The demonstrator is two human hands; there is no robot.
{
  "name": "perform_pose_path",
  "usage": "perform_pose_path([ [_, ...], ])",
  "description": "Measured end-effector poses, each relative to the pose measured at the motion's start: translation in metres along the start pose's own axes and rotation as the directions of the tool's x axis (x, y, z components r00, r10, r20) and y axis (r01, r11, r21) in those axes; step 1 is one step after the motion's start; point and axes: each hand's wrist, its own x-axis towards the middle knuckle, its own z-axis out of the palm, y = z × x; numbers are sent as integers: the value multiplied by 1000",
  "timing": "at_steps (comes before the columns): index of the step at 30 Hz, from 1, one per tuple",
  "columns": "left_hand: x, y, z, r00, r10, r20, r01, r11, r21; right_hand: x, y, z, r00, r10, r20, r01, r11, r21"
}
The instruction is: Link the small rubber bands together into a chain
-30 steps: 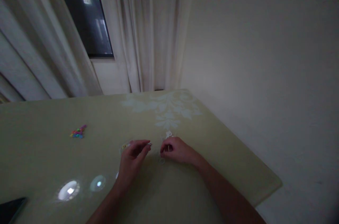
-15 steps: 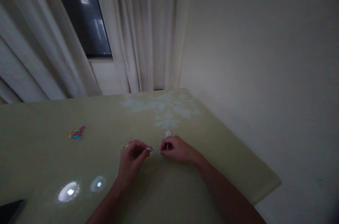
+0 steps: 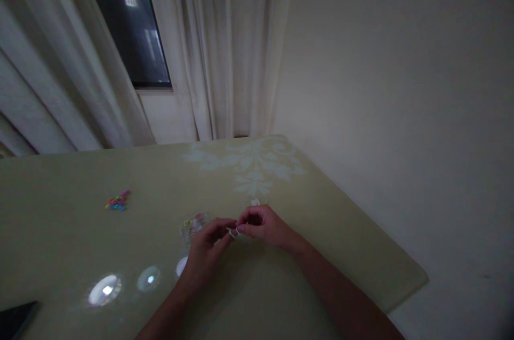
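Note:
My left hand (image 3: 206, 246) is closed in a pinch on a small white piece (image 3: 232, 233), thin and too small to name. From the right, my right hand (image 3: 269, 226) meets it, thumb and forefinger pinching a thin white loop-like piece (image 3: 238, 229). The fingertips of both hands almost touch, and whether the two white bits are joined I cannot tell. Beside my left hand lies a clear packet (image 3: 195, 224) with small coloured and white items in it. Just beyond my right hand another small white piece (image 3: 255, 202) rests on the table, partly hidden.
A little heap of bright coloured small pieces (image 3: 117, 201) lies on the table (image 3: 80, 243) to the left. At the near left corner is a dark flat object (image 3: 16, 318). Lamp reflections shine on the glossy top. A wall (image 3: 381, 115) borders the right side; curtains (image 3: 217, 61) hang behind.
My right hand has moved left and my left hand slightly right and down, so their fingertips now come together. More of the clear packet shows.

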Motion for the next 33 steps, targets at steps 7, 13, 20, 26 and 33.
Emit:
perform_pose_path([
  [7, 2, 4, -3, 984, 178, -18, -176, 980, 94, 3, 8, 8, 999, 26, -41, -23, 997, 69],
  [13, 5, 5, -11, 988, 83, -130, -77, 996, 53, 2, 3, -4, 994, -52, -92, 34, 981, -191],
  [20, 9, 12, -24, 956, 8, -292, -12, 1000, -13, -5, 5, -11, 994, 51, 99, 11, 836, -548],
  [26, 13, 24, -44, 911, 5, -412, -12, 1000, -15, -11, 3, -3, 985, 129, 113, -11, 706, -709],
  [33, 18, 22, -65, 870, 52, -491, -45, 999, 26, -13, -2, 2, 981, 137, 134, 21, 619, -785],
])
